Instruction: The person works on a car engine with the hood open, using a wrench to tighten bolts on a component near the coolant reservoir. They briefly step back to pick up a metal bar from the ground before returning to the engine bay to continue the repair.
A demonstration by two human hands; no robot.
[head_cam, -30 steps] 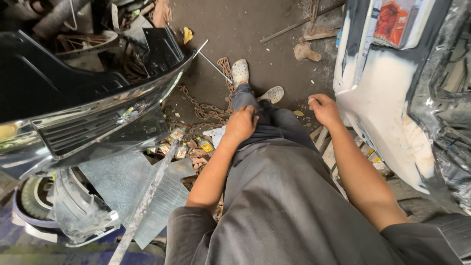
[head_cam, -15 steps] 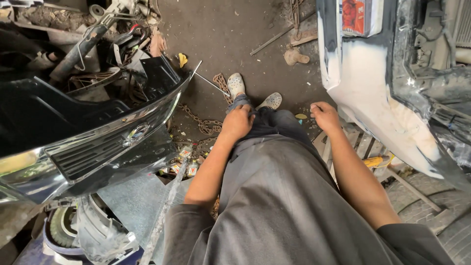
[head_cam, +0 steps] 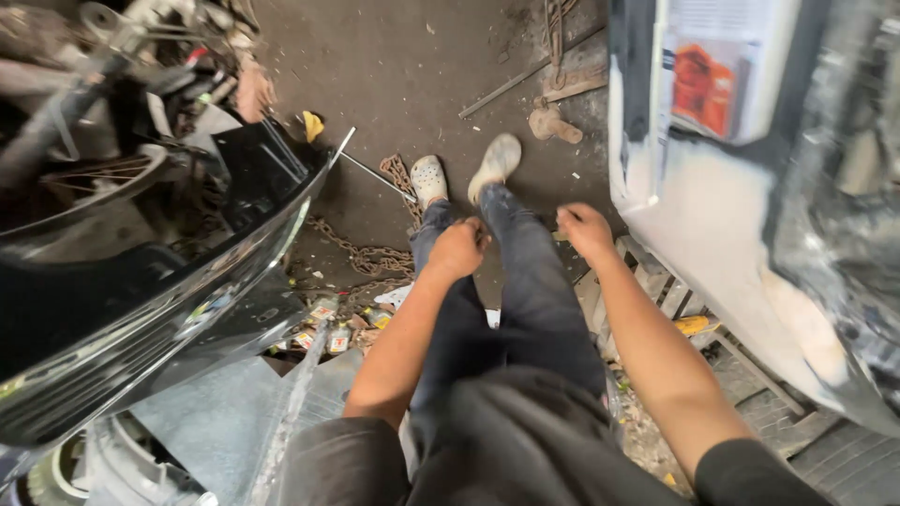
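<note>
Beside the black bumper (head_cam: pixel 159 309), seen from the head camera, the person's legs (head_cam: pixel 506 281) run away from the viewer, their long axis pointing up the frame toward the pale shoes (head_cam: pixel 464 173) on the dirt floor (head_cam: pixel 422 75). The left hand (head_cam: pixel 457 248) rests on the left knee, its grip curled together on nothing visible. The right hand (head_cam: pixel 586 230) hovers just right of the right knee, fingers loosely curled, also holding nothing visible, near the white car panel (head_cam: pixel 694 244). A chain (head_cam: pixel 361 253) lies between bumper and legs.
</note>
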